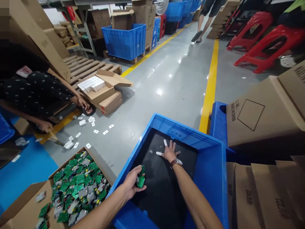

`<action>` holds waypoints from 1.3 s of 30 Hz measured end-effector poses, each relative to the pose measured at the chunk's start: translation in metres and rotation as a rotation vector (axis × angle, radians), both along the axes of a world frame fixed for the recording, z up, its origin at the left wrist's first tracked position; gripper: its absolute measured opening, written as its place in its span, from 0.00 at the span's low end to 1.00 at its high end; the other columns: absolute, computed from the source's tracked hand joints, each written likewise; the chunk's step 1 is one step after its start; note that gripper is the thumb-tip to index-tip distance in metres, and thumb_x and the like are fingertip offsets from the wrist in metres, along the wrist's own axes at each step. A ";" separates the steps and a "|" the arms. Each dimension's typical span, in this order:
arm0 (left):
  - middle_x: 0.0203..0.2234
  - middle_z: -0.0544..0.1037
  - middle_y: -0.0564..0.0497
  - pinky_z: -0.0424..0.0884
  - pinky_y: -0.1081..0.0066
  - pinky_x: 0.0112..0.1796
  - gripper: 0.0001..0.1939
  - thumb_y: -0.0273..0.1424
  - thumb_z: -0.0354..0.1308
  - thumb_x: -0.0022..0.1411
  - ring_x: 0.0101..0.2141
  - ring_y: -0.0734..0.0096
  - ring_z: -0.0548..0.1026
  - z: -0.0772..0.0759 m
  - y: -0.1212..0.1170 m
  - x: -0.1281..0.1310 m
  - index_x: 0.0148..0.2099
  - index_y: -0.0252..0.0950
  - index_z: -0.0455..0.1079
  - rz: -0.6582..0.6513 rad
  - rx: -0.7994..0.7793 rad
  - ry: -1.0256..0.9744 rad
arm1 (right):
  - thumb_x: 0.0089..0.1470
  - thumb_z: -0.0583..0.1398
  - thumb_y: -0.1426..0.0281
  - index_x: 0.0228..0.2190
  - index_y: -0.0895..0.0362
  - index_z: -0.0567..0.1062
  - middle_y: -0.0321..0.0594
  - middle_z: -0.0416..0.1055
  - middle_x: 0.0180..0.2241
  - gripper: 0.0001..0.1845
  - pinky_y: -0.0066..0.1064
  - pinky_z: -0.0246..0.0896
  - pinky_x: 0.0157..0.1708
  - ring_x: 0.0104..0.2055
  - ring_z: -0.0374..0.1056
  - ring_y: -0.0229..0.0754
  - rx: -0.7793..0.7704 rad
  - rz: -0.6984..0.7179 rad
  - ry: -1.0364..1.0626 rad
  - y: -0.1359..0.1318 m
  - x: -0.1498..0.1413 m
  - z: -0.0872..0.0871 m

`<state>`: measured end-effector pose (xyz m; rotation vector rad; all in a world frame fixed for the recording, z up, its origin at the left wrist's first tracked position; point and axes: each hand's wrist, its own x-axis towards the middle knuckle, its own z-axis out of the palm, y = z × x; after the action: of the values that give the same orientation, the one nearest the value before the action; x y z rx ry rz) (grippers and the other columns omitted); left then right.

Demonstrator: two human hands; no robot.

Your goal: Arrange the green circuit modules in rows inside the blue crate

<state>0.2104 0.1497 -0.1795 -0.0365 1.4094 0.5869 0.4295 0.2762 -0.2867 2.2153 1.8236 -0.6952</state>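
Note:
My left hand (132, 183) is closed around a few green circuit boards (141, 181), held over the near left side of a blue plastic bin (221, 178). A black sheet (164, 190) lines the bin's floor. With fingers spread, my right hand (169, 153) lies on that sheet or just above it; white finger cots cover two of its fingertips and a watch sits on the wrist. Left of the bin, an open cardboard box (26, 203) holds a heap of green circuit boards (78, 187) with grey and white parts.
A co-worker (35, 86) crouches at the left, hands near small white pieces (95, 131) scattered on the floor. Beyond stands an open carton of white boxes (91, 83). Cartons (259, 108) flank the bin's right side. Red stools (269, 47) and a walking person (207, 16) are farther back.

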 end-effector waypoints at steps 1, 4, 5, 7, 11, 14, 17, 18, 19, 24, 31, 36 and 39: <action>0.33 0.76 0.52 0.78 0.58 0.38 0.18 0.36 0.58 0.67 0.26 0.74 0.75 -0.003 0.003 0.003 0.59 0.48 0.67 0.003 -0.006 0.001 | 0.54 0.62 0.50 0.71 0.50 0.46 0.53 0.29 0.74 0.52 0.72 0.43 0.59 0.73 0.26 0.67 -0.018 -0.019 0.000 0.003 0.007 -0.006; 0.33 0.76 0.53 0.78 0.58 0.39 0.19 0.37 0.58 0.67 0.26 0.75 0.74 -0.014 0.013 0.010 0.59 0.48 0.67 0.008 -0.008 0.012 | 0.56 0.58 0.48 0.70 0.50 0.49 0.51 0.31 0.74 0.48 0.70 0.42 0.61 0.74 0.27 0.64 -0.020 -0.010 0.042 -0.003 0.027 -0.018; 0.33 0.76 0.53 0.78 0.58 0.39 0.19 0.37 0.58 0.67 0.25 0.75 0.73 -0.017 0.016 0.013 0.59 0.48 0.67 0.004 0.004 0.025 | 0.57 0.57 0.48 0.70 0.51 0.51 0.51 0.32 0.74 0.46 0.69 0.42 0.61 0.74 0.28 0.64 0.002 -0.033 0.041 -0.008 0.034 -0.021; 0.33 0.75 0.53 0.78 0.58 0.39 0.20 0.39 0.59 0.66 0.25 0.75 0.73 -0.024 0.025 0.021 0.59 0.48 0.67 -0.011 0.040 0.063 | 0.59 0.55 0.50 0.69 0.55 0.54 0.53 0.35 0.73 0.43 0.68 0.42 0.62 0.74 0.30 0.64 0.062 -0.122 0.015 -0.021 0.048 -0.021; 0.34 0.76 0.53 0.77 0.59 0.39 0.24 0.40 0.61 0.64 0.26 0.74 0.73 -0.036 0.053 0.043 0.61 0.47 0.67 -0.044 0.088 0.122 | 0.59 0.57 0.56 0.64 0.60 0.65 0.56 0.47 0.71 0.37 0.63 0.42 0.65 0.73 0.39 0.64 0.145 -0.232 0.191 -0.041 0.051 -0.012; 0.40 0.79 0.50 0.76 0.63 0.43 0.29 0.33 0.64 0.60 0.33 0.71 0.77 -0.045 0.077 0.057 0.63 0.45 0.67 -0.068 0.157 0.114 | 0.59 0.58 0.54 0.60 0.56 0.71 0.52 0.67 0.62 0.32 0.51 0.59 0.62 0.64 0.62 0.56 0.141 -0.280 0.672 -0.047 0.018 -0.006; 0.53 0.77 0.46 0.73 0.67 0.48 0.35 0.27 0.65 0.57 0.45 0.67 0.78 -0.055 0.093 0.060 0.66 0.44 0.65 -0.078 0.250 0.109 | 0.58 0.57 0.54 0.59 0.55 0.71 0.46 0.78 0.49 0.31 0.43 0.73 0.47 0.48 0.75 0.49 0.013 -0.421 1.087 -0.047 -0.024 -0.010; 0.57 0.75 0.45 0.73 0.67 0.49 0.36 0.26 0.64 0.57 0.48 0.65 0.77 -0.058 0.096 0.059 0.67 0.44 0.63 -0.081 0.270 0.120 | 0.58 0.58 0.54 0.59 0.56 0.70 0.45 0.79 0.46 0.32 0.41 0.74 0.43 0.44 0.76 0.48 -0.008 -0.494 1.153 -0.046 -0.034 -0.013; 0.60 0.73 0.43 0.73 0.67 0.49 0.36 0.26 0.64 0.57 0.51 0.64 0.76 -0.061 0.098 0.058 0.67 0.42 0.62 -0.088 0.286 0.138 | 0.57 0.58 0.55 0.60 0.57 0.69 0.44 0.80 0.44 0.33 0.39 0.75 0.40 0.42 0.77 0.46 -0.006 -0.569 1.184 -0.044 -0.041 -0.017; 0.62 0.69 0.36 0.69 0.61 0.56 0.31 0.27 0.61 0.60 0.59 0.55 0.71 -0.064 0.099 0.058 0.65 0.33 0.63 -0.171 0.375 0.259 | 0.55 0.59 0.62 0.60 0.60 0.68 0.48 0.79 0.45 0.33 0.37 0.74 0.43 0.44 0.76 0.46 0.129 -0.685 1.067 -0.027 -0.035 -0.031; 0.61 0.72 0.43 0.50 0.55 0.68 0.18 0.22 0.65 0.53 0.65 0.52 0.62 -0.015 0.068 0.039 0.47 0.38 0.77 -0.577 0.806 0.331 | 0.52 0.61 0.62 0.55 0.59 0.73 0.51 0.73 0.54 0.29 0.46 0.59 0.61 0.59 0.66 0.54 0.290 -0.211 0.634 -0.018 -0.028 -0.019; 0.69 0.59 0.38 0.46 0.44 0.68 0.25 0.21 0.55 0.61 0.71 0.50 0.46 0.024 0.060 -0.024 0.60 0.37 0.69 -1.256 1.378 0.541 | 0.49 0.64 0.63 0.50 0.60 0.75 0.54 0.72 0.52 0.27 0.37 0.64 0.53 0.55 0.69 0.54 0.139 -0.170 0.406 -0.003 -0.059 -0.015; 0.70 0.55 0.38 0.47 0.43 0.68 0.28 0.21 0.52 0.62 0.71 0.51 0.44 0.033 0.060 -0.049 0.64 0.37 0.66 -1.325 1.421 0.559 | 0.49 0.62 0.64 0.46 0.60 0.77 0.53 0.74 0.49 0.23 0.35 0.66 0.46 0.48 0.73 0.52 0.139 -0.227 0.408 0.016 -0.065 -0.018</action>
<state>0.1614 0.2094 -0.1463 2.1285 0.9123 0.3151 0.3640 0.2919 -0.3047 2.5489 1.8537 -1.1728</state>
